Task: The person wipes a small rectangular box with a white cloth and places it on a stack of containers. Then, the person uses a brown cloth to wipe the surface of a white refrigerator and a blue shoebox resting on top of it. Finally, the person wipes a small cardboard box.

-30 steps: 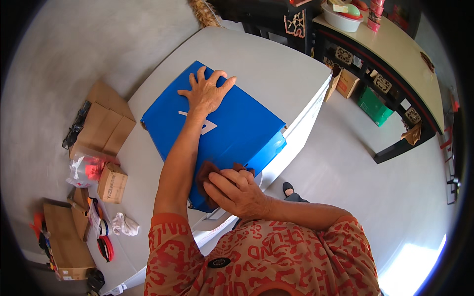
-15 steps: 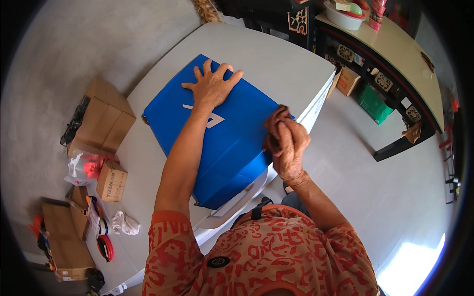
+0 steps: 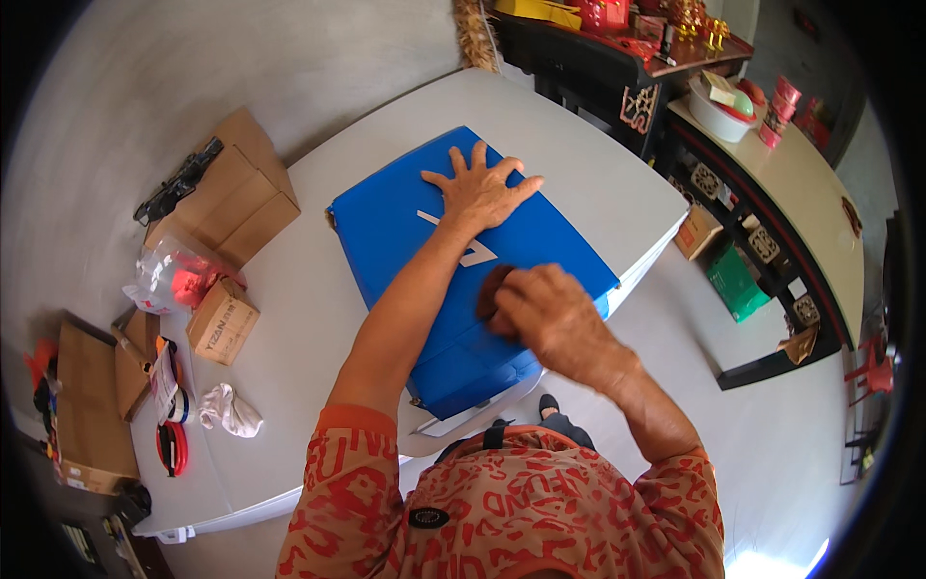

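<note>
A large blue box-like case (image 3: 395,232) with a white mark on its top lies on the white table near its front edge. My left hand (image 3: 479,193) rests flat on the upper part of its top, fingers spread. In my right hand (image 3: 559,314) is a crumpled dark reddish-brown cloth (image 3: 494,294), pressed against the blue surface near its lower middle. The hand is slightly smeared by motion. My left forearm crosses over the case and covers part of the white mark.
On the table's left stand a big cardboard box (image 3: 241,193), a small carton (image 3: 224,323), a clear bag with something red (image 3: 188,280), a white cloth (image 3: 231,410) and a red roll (image 3: 172,449). A dark-framed counter (image 3: 810,193) stands at the right.
My right hand has moved the cloth from the case's right edge leftward onto its top. My left hand stays spread on the case. The whole view has shifted.
</note>
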A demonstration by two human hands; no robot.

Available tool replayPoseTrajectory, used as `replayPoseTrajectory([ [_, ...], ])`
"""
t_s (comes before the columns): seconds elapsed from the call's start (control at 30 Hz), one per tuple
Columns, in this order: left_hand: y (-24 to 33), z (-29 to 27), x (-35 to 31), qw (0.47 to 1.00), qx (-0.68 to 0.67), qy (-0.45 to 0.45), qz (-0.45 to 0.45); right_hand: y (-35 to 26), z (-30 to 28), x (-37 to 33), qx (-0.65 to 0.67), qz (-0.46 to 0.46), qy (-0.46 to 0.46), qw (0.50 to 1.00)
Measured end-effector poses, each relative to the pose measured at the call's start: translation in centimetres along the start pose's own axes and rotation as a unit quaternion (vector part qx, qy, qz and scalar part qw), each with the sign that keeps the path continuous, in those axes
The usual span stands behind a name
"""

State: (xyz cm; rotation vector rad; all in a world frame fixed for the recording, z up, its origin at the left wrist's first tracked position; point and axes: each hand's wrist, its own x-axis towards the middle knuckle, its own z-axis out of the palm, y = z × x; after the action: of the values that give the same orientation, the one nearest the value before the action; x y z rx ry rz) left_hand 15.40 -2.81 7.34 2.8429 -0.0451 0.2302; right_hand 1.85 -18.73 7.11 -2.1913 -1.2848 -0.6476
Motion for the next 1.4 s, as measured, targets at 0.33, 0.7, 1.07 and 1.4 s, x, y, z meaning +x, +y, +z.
replayPoseTrajectory([
  [0.33, -2.2, -1.5, -1.5, 0.994, -0.074, 0.082, -0.014, 8.8, 0.2, 3.2, 0.031, 0.199, -0.008, 0.98],
  [0.7, -9.0, -3.9, -16.5, 0.904, -0.332, 0.093, -0.252, 11.9, 0.9, 1.1, 0.376, 0.277, -0.044, 0.883],
  [1.07, -10.0, -5.2, -13.2, 0.942, -0.283, 0.022, -0.181, 4.8, -0.1, -3.3, 0.09, 0.119, 0.091, 0.985],
  [1.4, -10.5, -4.4, -13.3, 0.938, -0.288, 0.045, -0.187, 12.2, 3.1, 4.7, 0.04, 0.032, 0.03, 0.998],
])
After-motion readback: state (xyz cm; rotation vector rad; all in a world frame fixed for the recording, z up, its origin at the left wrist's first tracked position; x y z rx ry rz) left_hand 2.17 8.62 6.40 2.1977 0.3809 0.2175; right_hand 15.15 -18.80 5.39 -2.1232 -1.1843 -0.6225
